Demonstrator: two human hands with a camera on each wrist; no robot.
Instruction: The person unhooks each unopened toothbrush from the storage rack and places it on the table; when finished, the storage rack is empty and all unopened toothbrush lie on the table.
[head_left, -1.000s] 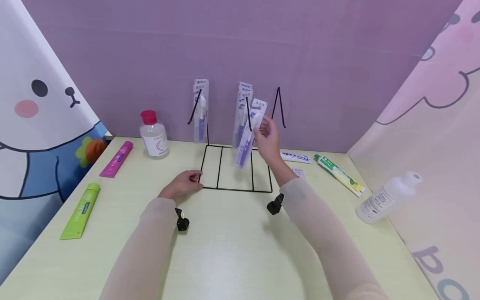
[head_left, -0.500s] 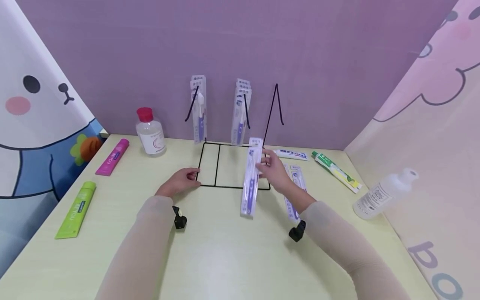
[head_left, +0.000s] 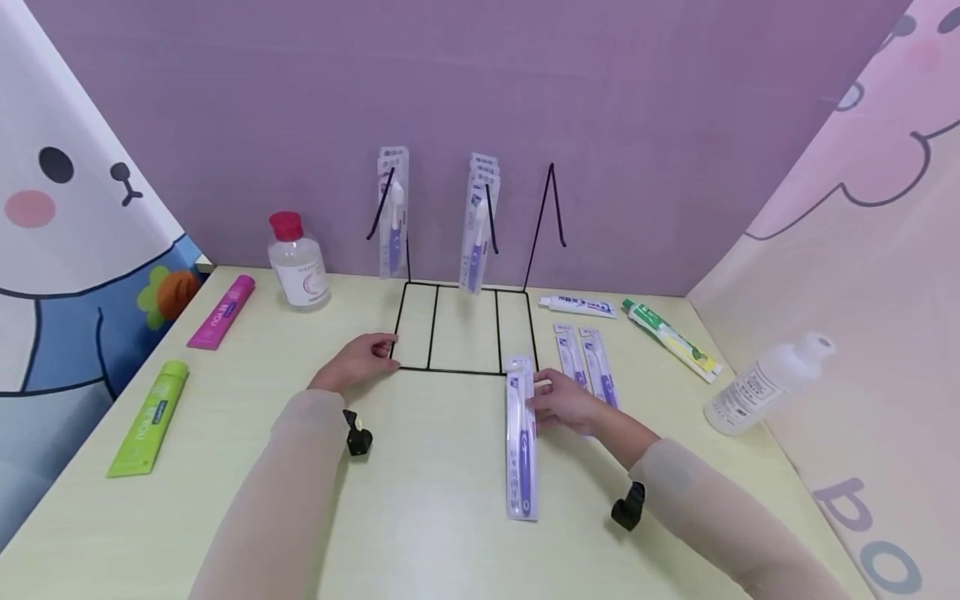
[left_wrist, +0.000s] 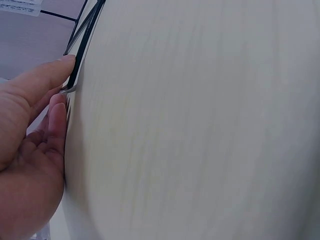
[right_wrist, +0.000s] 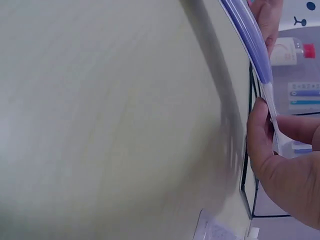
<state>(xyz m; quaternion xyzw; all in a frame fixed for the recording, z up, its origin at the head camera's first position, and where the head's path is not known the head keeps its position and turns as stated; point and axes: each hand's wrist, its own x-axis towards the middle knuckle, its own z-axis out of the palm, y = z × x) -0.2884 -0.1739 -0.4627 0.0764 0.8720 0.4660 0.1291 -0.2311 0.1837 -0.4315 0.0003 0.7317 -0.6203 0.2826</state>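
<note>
My right hand (head_left: 566,402) pinches a packaged purple toothbrush (head_left: 522,450) by its edge, low over the table in front of the rack. In the right wrist view, thumb and fingers grip the clear pack and its shadow falls on the table. My left hand (head_left: 358,362) holds the front left corner of the black wire rack (head_left: 465,372); the left wrist view shows the thumb and fingers around the wire. Toothbrush packs (head_left: 393,217) hang on the rack's left hook, more packs (head_left: 477,229) on the middle one. The right hook (head_left: 557,208) carries none.
Two toothbrush packs (head_left: 592,362) lie right of the rack, partly behind my right hand. Toothpaste tubes (head_left: 671,340) and a white bottle (head_left: 765,387) are further right. At left are a red-capped bottle (head_left: 302,271), a pink tube (head_left: 222,311) and a green tube (head_left: 152,421).
My right hand has drawn a toothbrush pack away from the middle hook, down and toward me to just above the table. The left hand stays on the rack corner.
</note>
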